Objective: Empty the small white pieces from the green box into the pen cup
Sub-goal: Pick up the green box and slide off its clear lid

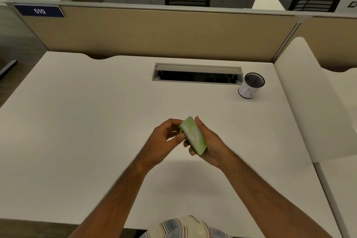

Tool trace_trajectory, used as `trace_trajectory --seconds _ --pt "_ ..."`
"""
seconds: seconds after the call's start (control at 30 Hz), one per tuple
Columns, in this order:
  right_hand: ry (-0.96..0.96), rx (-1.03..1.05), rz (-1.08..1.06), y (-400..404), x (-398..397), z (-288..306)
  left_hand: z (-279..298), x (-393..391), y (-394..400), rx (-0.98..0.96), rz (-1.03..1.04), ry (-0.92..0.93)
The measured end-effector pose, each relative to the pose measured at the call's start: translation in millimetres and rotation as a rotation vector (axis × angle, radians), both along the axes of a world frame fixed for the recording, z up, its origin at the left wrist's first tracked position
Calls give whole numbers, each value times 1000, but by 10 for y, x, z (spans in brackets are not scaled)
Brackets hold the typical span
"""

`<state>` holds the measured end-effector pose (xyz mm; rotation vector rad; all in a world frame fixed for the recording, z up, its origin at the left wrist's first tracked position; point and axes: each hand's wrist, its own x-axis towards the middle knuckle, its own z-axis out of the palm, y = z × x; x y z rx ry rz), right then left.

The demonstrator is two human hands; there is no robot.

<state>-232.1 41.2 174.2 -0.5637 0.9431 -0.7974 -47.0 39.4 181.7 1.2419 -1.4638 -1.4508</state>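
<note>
A flat green box (194, 135) with pale marks on its lid is held above the middle of the white desk (96, 121). My right hand (211, 144) cradles it from the right and below. My left hand (166, 137) pinches its left edge, where a green clasp shows. The box looks closed; the small white pieces inside are hidden. The pen cup (251, 85), black mesh with a white paper label, stands upright at the back right of the desk, well away from both hands.
An open cable slot (197, 74) with a grey flap is cut into the desk just left of the cup. A beige partition (154, 33) closes off the back, and a white side panel (313, 102) stands on the right.
</note>
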Motion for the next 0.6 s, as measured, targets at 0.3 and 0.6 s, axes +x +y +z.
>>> trace_trajectory --seconds 0.3,0.6 --pt "204 -75 36 -136 -66 9 -46 29 -1 9 111 86" --pt "733 -613 -61 -82 -97 76 -63 -8 -16 -16 195 114"
